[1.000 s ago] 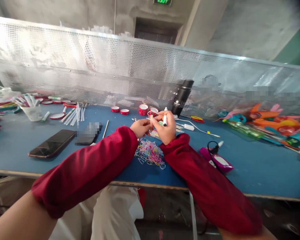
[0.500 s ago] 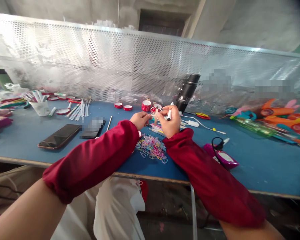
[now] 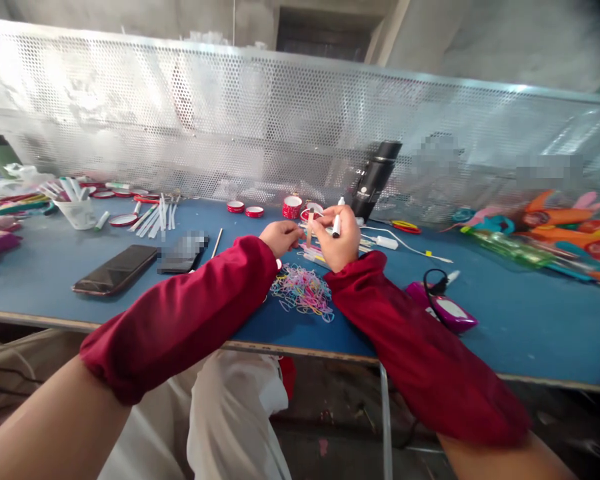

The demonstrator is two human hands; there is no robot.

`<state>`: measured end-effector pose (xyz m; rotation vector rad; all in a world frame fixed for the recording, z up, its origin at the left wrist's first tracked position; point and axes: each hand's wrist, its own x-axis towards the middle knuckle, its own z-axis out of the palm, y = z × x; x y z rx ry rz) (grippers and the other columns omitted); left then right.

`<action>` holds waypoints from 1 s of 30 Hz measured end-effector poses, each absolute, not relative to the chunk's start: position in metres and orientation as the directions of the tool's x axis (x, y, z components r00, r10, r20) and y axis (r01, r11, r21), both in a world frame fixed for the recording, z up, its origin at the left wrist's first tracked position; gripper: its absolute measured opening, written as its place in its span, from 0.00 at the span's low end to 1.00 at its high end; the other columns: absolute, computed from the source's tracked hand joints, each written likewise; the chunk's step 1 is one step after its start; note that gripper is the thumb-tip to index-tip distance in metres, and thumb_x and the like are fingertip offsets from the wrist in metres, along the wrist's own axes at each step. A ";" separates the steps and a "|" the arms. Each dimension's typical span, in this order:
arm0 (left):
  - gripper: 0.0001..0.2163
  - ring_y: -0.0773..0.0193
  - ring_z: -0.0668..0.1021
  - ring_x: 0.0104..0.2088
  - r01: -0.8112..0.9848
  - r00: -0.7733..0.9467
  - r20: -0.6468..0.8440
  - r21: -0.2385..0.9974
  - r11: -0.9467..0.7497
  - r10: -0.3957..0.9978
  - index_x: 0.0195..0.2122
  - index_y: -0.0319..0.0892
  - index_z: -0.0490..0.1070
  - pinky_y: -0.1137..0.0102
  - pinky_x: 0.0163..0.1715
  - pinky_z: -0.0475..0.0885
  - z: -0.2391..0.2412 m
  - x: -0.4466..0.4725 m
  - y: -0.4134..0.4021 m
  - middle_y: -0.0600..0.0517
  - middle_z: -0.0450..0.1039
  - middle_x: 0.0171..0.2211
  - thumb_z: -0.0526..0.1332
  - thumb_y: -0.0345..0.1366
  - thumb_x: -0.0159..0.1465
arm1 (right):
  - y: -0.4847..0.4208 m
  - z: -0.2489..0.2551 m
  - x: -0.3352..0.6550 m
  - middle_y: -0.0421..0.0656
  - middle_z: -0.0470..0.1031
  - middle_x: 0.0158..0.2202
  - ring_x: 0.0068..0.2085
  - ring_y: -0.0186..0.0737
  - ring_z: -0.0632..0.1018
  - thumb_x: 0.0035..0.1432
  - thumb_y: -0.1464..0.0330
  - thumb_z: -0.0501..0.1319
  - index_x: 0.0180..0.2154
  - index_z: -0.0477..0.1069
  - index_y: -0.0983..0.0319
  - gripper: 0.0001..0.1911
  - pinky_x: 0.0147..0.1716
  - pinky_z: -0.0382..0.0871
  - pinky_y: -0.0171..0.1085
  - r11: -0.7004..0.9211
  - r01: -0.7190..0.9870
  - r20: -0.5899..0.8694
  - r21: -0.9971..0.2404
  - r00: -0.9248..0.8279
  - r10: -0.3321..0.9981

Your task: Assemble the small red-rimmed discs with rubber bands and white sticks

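Observation:
Both my arms, in dark red sleeves, reach over the blue table (image 3: pixel 520 327). My right hand (image 3: pixel 341 241) is closed around a white marker pen (image 3: pixel 337 223) with a black band, tip up, and its fingers also pinch a thin stick (image 3: pixel 309 227). My left hand (image 3: pixel 279 236) is closed in a pinch at the same stick, fingertips meeting those of the right hand. What else the left fingers grip is too small to make out. A heap of small coloured rubber bands (image 3: pixel 303 298) lies just below the hands.
A black phone (image 3: pixel 115 269) and a dark blurred object (image 3: pixel 183 253) lie at left. Red tape rolls (image 3: pixel 291 207), a black flask (image 3: pixel 375 179), a white cable, a purple device (image 3: pixel 443 311), a cup of pens (image 3: pixel 77 212) and bright toys (image 3: pixel 550 233) lie before the perforated metal screen (image 3: pixel 230 133).
The view has shifted slightly, so the table sits a little differently in frame. My hands stay together on the stick and the marker, with only small finger movements.

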<state>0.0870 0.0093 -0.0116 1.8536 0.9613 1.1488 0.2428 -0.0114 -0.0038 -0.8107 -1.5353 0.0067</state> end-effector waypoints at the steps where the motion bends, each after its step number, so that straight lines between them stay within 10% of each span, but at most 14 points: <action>1: 0.08 0.75 0.67 0.18 0.215 0.318 0.369 0.869 -0.446 0.873 0.29 0.37 0.73 0.77 0.21 0.63 -0.012 0.087 0.009 0.56 0.68 0.20 0.58 0.33 0.64 | -0.011 -0.004 0.243 0.37 0.77 0.28 0.31 0.40 0.79 0.56 0.67 0.65 0.38 0.64 0.57 0.11 0.39 0.72 0.43 0.747 0.474 0.869 -0.466 0.088 0.487; 30: 0.09 0.73 0.68 0.19 0.267 0.341 0.352 0.853 -0.449 0.872 0.33 0.36 0.74 0.76 0.22 0.63 -0.012 0.086 0.010 0.56 0.68 0.20 0.56 0.35 0.63 | -0.012 -0.003 0.244 0.38 0.77 0.29 0.31 0.40 0.79 0.53 0.67 0.67 0.38 0.66 0.58 0.12 0.39 0.71 0.42 0.735 0.496 0.875 -0.463 0.124 0.468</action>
